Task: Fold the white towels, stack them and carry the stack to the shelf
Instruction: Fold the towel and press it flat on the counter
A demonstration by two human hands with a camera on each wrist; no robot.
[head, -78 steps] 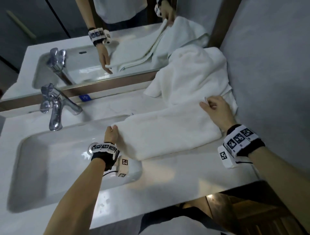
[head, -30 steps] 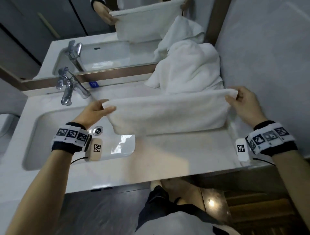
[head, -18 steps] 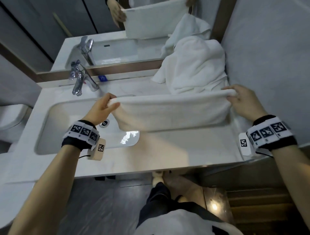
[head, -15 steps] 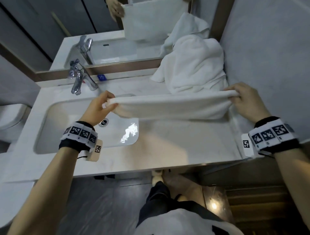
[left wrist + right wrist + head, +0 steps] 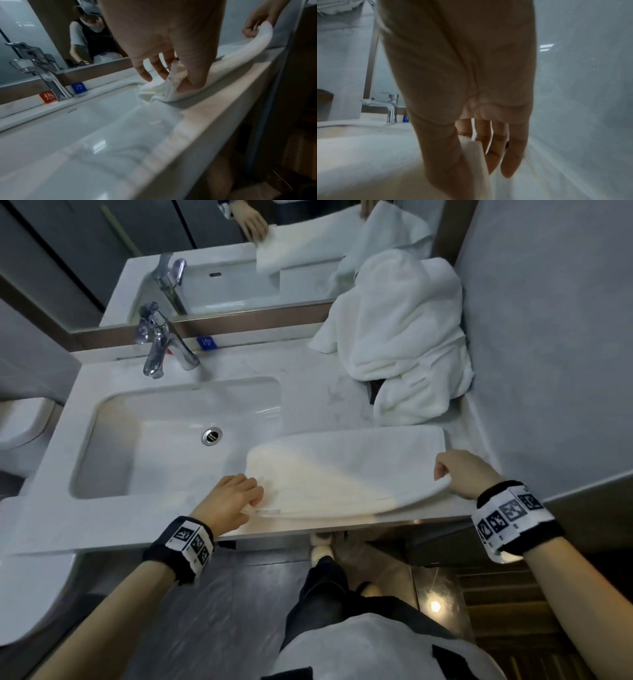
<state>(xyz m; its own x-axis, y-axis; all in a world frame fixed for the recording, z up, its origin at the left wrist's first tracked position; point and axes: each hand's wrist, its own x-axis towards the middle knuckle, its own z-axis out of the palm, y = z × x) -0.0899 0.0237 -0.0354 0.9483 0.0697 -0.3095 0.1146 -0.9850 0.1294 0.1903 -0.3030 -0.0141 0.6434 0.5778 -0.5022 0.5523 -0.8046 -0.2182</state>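
Note:
A white towel (image 5: 346, 470) lies folded in a long band across the front of the marble counter (image 5: 308, 392), its left end hanging over the basin's corner. My left hand (image 5: 236, 501) pinches the towel's near left corner (image 5: 169, 86) between thumb and fingers. My right hand (image 5: 455, 470) pinches the near right corner (image 5: 474, 152), lifted slightly off the counter. A heap of unfolded white towels (image 5: 404, 337) sits at the back right against the wall.
The white basin (image 5: 171, 436) with a chrome tap (image 5: 157, 344) fills the counter's left half. A mirror (image 5: 222, 251) runs behind, a grey wall (image 5: 548, 337) closes the right side. A toilet (image 5: 20, 419) stands at far left. Dark floor lies below the counter's edge.
The towel, held up in the air a moment ago, has been folded toward me and laid on the counter. Both hands came down to the front edge, still holding its corners.

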